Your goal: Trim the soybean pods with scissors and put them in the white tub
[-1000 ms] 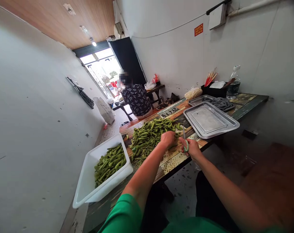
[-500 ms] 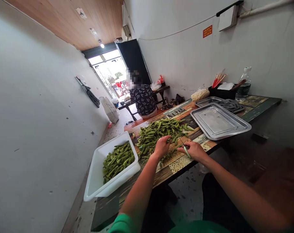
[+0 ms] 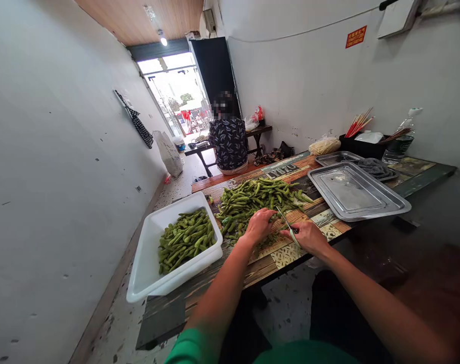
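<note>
A loose pile of green edamame pods (image 3: 248, 199) lies across the patterned wooden table (image 3: 252, 273). At the pile's near edge my left hand (image 3: 260, 226) is closed, its fingertips pinched on an edamame pod that is mostly hidden by the fingers. My right hand (image 3: 311, 238) grips a pair of scissors (image 3: 295, 236) with pale green handles. Their thin blades point up and left, close to the left fingertips. On the left, a white plastic tub (image 3: 138, 268) holds more edamame pods (image 3: 187, 237).
A metal tray (image 3: 357, 194) rests to the right. Behind it a smaller tray (image 3: 330, 158) carries a grey cloth (image 3: 374, 167). A black box of skewers (image 3: 361, 146), a plastic bottle (image 3: 402, 139) and a bagged bundle (image 3: 324, 145) stand along the wall. Further off sits a person (image 3: 228, 144).
The camera view has turned, so the scene sits differently in it. The scissors' blades show more plainly beside my left fingers. Both hands stay at the pile's near edge.
</note>
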A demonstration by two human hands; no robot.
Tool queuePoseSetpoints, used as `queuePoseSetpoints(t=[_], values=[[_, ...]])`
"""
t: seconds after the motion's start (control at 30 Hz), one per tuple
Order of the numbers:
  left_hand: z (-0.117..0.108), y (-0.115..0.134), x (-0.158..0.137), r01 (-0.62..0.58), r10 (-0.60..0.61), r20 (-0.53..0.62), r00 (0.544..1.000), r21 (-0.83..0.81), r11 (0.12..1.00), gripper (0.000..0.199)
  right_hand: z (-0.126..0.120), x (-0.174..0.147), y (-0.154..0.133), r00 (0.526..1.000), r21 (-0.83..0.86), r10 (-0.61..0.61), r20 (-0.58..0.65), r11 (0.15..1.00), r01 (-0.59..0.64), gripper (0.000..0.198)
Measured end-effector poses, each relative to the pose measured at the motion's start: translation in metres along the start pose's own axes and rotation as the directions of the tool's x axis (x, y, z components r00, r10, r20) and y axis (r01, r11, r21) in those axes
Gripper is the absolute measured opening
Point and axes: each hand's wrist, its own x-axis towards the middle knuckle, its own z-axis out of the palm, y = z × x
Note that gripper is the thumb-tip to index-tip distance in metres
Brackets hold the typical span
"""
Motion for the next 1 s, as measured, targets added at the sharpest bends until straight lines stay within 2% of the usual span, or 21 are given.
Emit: queuePoseSetpoints(t=[0.13, 0.2, 0.27, 0.33, 0.37, 0.43, 0.5, 0.57, 0.77, 0.9, 1.0], values=[[-0.003, 0.0, 0.0, -0.012, 0.013, 0.016, 1.0, -0.041, 0.999, 0.015, 0.004, 0.001, 0.003, 0.999, 0.1, -0.027, -0.017, 0.995, 0.029, 0.041], [-0.007, 0.003, 0.001, -0.049, 0.048, -0.009, 0.999, -0.093, 0.994, 0.013, 0.005, 0.001, 0.003, 0.999, 0.281, 0.021, 0.027, 0.959, -0.028, 0.043], [-0.011, 0.006, 0.002, -0.064, 0.042, -0.107, 0.993, -0.212, 0.975, 0.012, 0.004, 0.0, 0.0, 0.986, 0.521, 0.112, 0.125, 0.838, -0.162, 0.043], [-0.015, 0.007, 0.004, -0.039, -0.056, -0.216, 0.975, -0.412, 0.91, 0.017, 0.002, -0.003, -0.006, 0.952, 0.704, 0.157, 0.263, 0.643, -0.3, 0.046], [-0.016, 0.007, 0.005, -0.012, -0.135, -0.237, 0.962, -0.531, 0.847, 0.023, 0.0, -0.006, -0.009, 0.934, 0.752, 0.135, 0.332, 0.56, -0.348, 0.048], [-0.016, 0.006, 0.007, 0.035, -0.287, -0.217, 0.933, -0.739, 0.673, 0.033, -0.003, -0.012, -0.016, 0.894, 0.785, 0.018, 0.447, 0.47, -0.403, 0.05], [-0.016, 0.005, 0.008, 0.043, -0.372, -0.186, 0.909, -0.849, 0.527, 0.038, -0.005, -0.018, -0.023, 0.854, 0.785, -0.098, 0.511, 0.458, -0.417, 0.05], [-0.016, 0.004, 0.008, 0.037, -0.406, -0.18, 0.896, -0.881, 0.472, 0.039, -0.006, -0.022, -0.029, 0.839, 0.783, -0.144, 0.525, 0.467, -0.41, 0.05], [-0.011, 0.008, 0.005, 0.005, -0.38, -0.227, 0.897, -0.853, 0.522, 0.037, -0.004, -0.019, -0.033, 0.883, 0.802, -0.017, 0.47, 0.427, -0.418, 0.049], [-0.003, 0.017, 0.001, 0.046, -0.388, -0.207, 0.898, -0.833, 0.551, 0.037, 0.0, -0.01, -0.034, 0.911, 0.791, 0.059, 0.408, 0.475, -0.385, 0.046], [0.002, 0.024, -0.002, 0.055, -0.372, -0.188, 0.909, -0.831, 0.554, 0.039, 0.002, -0.005, -0.038, 0.929, 0.802, 0.079, 0.363, 0.481, -0.354, 0.044]])
